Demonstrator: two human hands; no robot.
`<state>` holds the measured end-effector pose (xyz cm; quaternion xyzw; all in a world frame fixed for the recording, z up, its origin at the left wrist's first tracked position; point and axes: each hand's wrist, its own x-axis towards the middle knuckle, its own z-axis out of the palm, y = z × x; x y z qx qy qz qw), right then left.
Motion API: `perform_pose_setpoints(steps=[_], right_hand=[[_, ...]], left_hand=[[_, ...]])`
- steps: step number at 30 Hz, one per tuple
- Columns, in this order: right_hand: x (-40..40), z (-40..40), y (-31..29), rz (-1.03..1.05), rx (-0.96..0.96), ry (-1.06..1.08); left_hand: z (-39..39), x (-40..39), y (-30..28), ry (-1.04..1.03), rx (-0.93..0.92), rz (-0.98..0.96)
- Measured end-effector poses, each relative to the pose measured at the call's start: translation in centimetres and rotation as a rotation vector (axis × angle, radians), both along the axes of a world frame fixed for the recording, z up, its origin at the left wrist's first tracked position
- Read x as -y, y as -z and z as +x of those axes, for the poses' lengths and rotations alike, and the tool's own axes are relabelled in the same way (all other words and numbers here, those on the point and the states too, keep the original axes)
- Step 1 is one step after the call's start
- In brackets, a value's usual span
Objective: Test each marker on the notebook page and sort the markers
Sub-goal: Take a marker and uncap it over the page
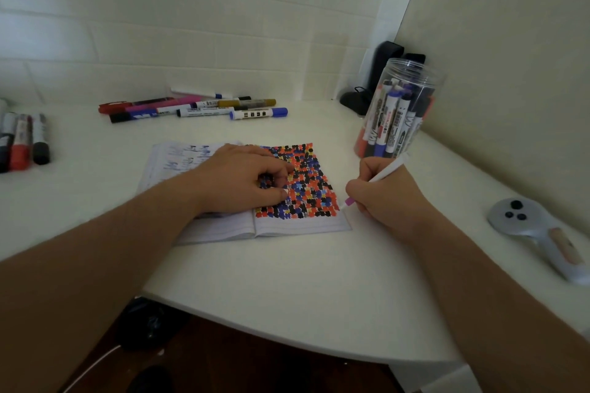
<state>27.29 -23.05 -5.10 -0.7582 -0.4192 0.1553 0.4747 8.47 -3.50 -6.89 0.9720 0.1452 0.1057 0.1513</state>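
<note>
Much open room is offered by the white curved-edged desk [287,290], bare toward its near edge, beyond which a drop to the dark floor is seen; the walls close in at the back and right. Beside the right wall a clear plastic jar [403,105] packed with upright markers is stood, tall and probably easy to tip if brushed. The open lined notebook [287,226], thin, light and likely to slide, is pinned flat by the left hand [238,180], fingers loosely bent and pressed on the page of red, blue and black test blots. Two sorted groups are laid well apart: a row of capped markers [194,107] at the back and a dark cluster [24,142] at the far left. The slim white marker with a purple tip [376,179], light, stiff and smooth, is pinched low on its barrel by the curled right hand [381,198], tip at the page's right edge; a grip near the tip is judged steadiest.
</note>
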Motion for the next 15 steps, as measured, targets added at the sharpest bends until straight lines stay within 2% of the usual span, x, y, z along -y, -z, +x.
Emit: perform_pose_setpoints(steps=[15], right_hand=[[0.00,-0.21,0.22,-0.051,0.225,-0.055]], left_hand=[[-0.12,-0.01,-0.01,0.004,0.056,-0.045]])
